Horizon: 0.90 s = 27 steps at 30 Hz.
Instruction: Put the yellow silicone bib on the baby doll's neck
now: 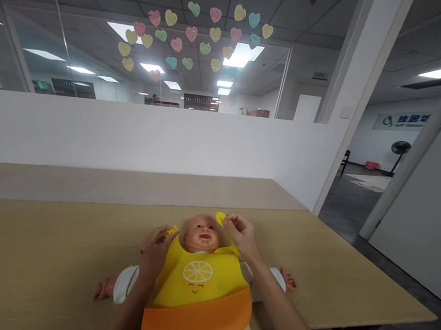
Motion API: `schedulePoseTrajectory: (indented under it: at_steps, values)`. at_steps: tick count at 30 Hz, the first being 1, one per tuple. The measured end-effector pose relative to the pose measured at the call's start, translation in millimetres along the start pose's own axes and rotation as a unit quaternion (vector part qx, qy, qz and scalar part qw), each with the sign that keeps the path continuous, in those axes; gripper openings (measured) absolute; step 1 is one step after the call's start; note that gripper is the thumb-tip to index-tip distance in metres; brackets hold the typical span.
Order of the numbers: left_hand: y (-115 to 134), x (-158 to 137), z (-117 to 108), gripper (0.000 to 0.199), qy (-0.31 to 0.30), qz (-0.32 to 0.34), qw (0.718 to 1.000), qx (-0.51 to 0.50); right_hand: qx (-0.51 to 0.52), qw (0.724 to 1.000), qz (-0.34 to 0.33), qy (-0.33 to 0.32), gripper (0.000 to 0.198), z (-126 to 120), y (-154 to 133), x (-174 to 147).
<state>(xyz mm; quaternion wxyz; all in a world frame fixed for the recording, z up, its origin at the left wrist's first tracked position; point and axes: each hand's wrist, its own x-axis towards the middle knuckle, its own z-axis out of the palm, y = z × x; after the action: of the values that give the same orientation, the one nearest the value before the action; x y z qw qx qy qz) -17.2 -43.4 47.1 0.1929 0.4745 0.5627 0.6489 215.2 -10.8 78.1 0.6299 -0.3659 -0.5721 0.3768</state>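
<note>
A baby doll (202,233) in white clothing lies face up on the wooden table, its arms spread to both sides. Over its chest lies a yellow bib (220,276) with a white lemon slice and a smiling face printed on it; its lower pocket is orange. At the left of the doll's head, my left hand (159,245) pinches one neck strap of the bib. My right hand (241,232) grips a yellow strap end between thumb and fingers, raised at the right of the head. The two strap ends are apart.
The wooden table (71,255) reaches past the doll on both sides, its right edge slanting to a corner. Behind it stands a white low wall (151,137) under glass with heart-shaped notes. At the far right are a doorway, a standing fan (400,149) and a red basin (371,165).
</note>
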Motion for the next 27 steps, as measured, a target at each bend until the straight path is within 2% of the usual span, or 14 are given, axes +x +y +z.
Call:
schedulePoseTrajectory:
  at_steps: [3,6,9,13,15,17,21,23,27]
  values:
    - [15,-10,-7,0.038,-0.012,0.048,0.998,0.023,0.066,0.992,0.005,-0.111,0.039,16,-30,-15]
    - [33,-23,-13,0.032,-0.037,0.103,0.992,0.062,0.079,0.973,0.024,-0.214,0.038,38,-49,-24]
    - [48,-34,-20,0.024,-0.066,0.158,0.982,0.084,0.054,0.967,0.017,-0.247,0.037,53,-60,-29]
    - [57,-40,-25,0.02,-0.129,0.2,0.966,0.098,0.067,0.952,0.039,-0.297,0.042,55,-70,-35]
    - [58,-42,-26,0.019,-0.147,0.211,0.961,0.101,0.062,0.95,0.047,-0.302,0.042,53,-71,-39]
    - [57,-44,-26,0.023,-0.141,0.208,0.963,0.096,0.036,0.957,0.037,-0.284,0.04,51,-71,-42]
    - [51,-49,-21,0.043,-0.113,0.198,0.97,0.089,-0.069,0.964,-0.022,-0.257,0.031,47,-71,-48]
    - [52,-51,-19,0.047,-0.105,0.198,0.969,0.101,-0.113,0.961,-0.053,-0.245,0.029,45,-73,-50]
    - [68,-54,-25,0.053,-0.098,0.205,0.968,0.105,-0.094,0.97,-0.058,-0.216,0.026,35,-77,-42]
